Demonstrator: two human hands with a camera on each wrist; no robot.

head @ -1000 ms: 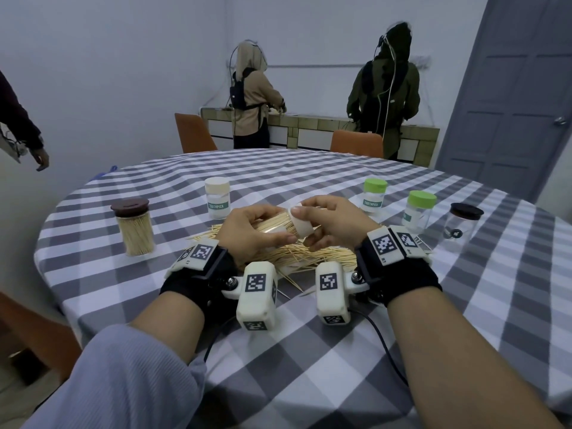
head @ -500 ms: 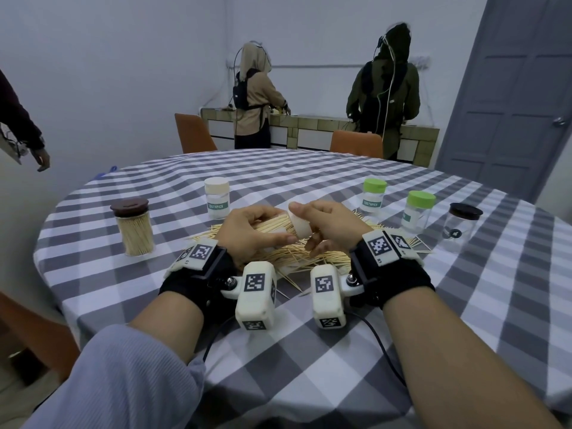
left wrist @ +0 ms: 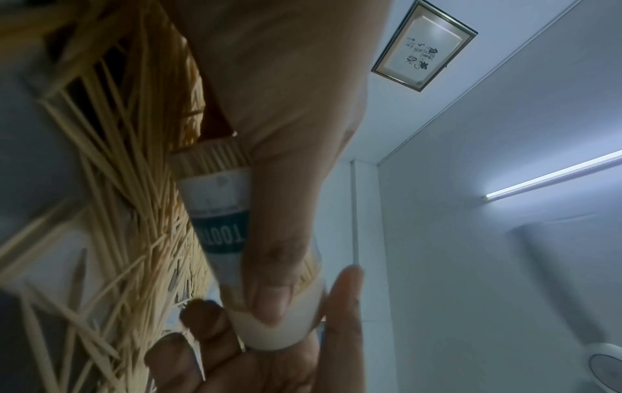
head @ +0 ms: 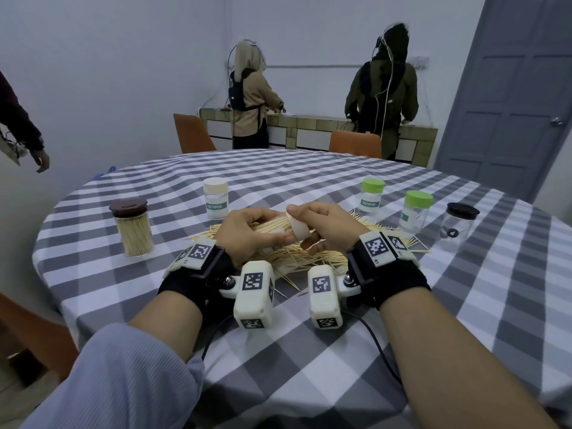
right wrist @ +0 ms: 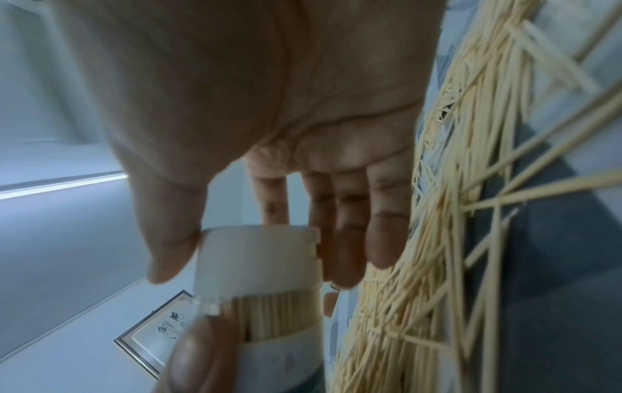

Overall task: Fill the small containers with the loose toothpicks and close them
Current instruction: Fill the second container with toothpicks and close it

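Note:
My left hand (head: 266, 227) grips a small clear toothpick container (left wrist: 218, 212) with a teal label, tilted on its side just above the loose toothpick pile (head: 309, 258). The container (right wrist: 276, 319) is packed with toothpicks. My right hand (head: 309, 224) pinches its white cap (head: 298, 226) between thumb and fingers. The cap (right wrist: 259, 255) sits over the container's mouth, with a band of toothpicks showing below its rim. In the left wrist view my left thumb lies along the container down to the cap (left wrist: 279, 327).
On the checked tablecloth (head: 340, 351) stand a brown-lidded jar of toothpicks (head: 133, 227), a white-lidded container (head: 215, 198), two green-lidded containers (head: 372, 195) (head: 416, 212) and a black-lidded clear jar (head: 459, 226). Two people stand at a far counter; another's hand (head: 41, 159) hangs at the left.
My right hand and wrist have shifted a little to the left, keeping the cap at the container's mouth. The left hand has hardly moved.

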